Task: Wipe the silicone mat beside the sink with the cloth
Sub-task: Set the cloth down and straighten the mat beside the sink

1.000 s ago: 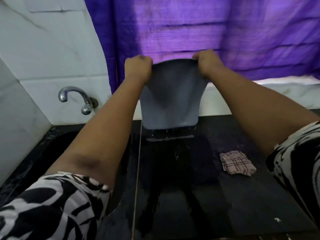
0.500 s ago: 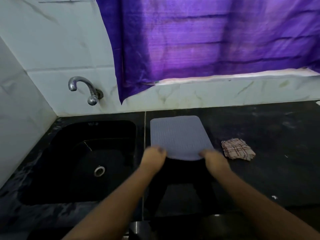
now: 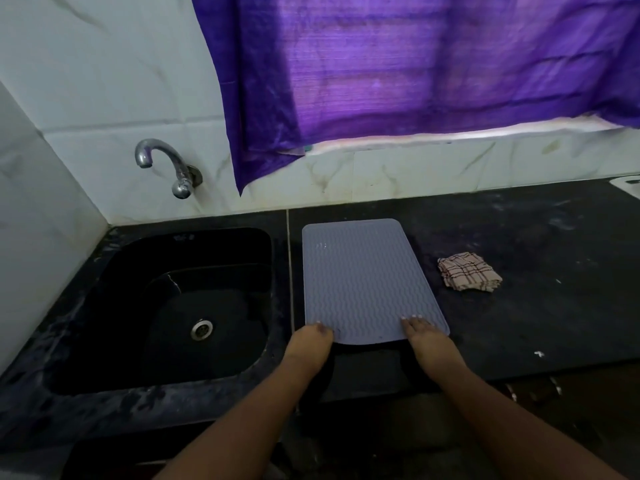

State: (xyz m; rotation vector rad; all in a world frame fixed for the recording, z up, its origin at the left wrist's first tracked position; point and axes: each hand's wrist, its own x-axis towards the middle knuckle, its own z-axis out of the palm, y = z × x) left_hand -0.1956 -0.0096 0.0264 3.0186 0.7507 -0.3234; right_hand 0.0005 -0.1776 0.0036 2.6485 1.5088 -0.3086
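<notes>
here: pale grey-lilac rectangular silicone mat (image 3: 370, 282) with rounded corners, lying flat on the black stone countertop (image 3: 540, 271), just right of the black sink basin (image 3: 180, 306) and the thin seam between them. long axis runs from the person's side toward the white marble-tiled wall (image 3: 104, 81); short near edge faces the person. surface: raised wavy ribs across its whole face, a few bright wet glints near the far left corner. left hand (image 3: 313, 341) at the mat's near left corner, fingers curled, touching the edge; whether it pinches the mat cannot be told. right hand (image 3: 420, 336) at the near right corner, fingers spread flat on top of the mat, holding nothing. folded pink-and-brown checked cloth (image 3: 469, 276) on the countertop, right of the mat, apart from it, untouched. curved chrome tap (image 3: 166, 164) on the wall above the sink. purple curtain (image 3: 415, 64) hanging behind.
</notes>
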